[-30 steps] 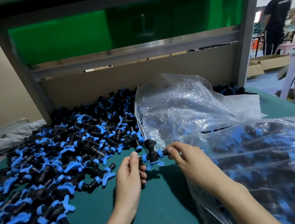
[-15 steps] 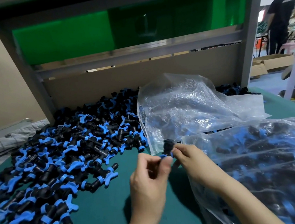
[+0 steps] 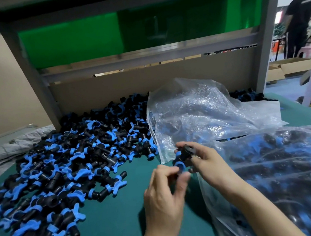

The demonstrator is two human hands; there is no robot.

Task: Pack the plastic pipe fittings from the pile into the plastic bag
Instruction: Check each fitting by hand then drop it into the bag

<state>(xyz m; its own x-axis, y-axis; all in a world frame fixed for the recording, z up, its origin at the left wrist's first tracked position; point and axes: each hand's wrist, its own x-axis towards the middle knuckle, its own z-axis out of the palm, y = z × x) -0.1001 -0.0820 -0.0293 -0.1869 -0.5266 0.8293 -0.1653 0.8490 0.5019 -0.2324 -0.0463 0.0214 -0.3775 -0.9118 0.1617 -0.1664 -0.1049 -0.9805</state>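
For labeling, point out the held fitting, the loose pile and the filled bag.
held fitting (image 3: 185,154), head view, black body
loose pile (image 3: 87,145), head view, its middle
filled bag (image 3: 283,161), head view, top film

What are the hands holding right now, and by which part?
One black-and-blue fitting: the right hand grips its black body, the left hand pinches its near blue-collared end.

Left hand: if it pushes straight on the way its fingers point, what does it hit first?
The black and blue fitting held by the right hand; the left hand seems to pinch its near end. Beyond lies the crumpled clear bag, depth unclear.
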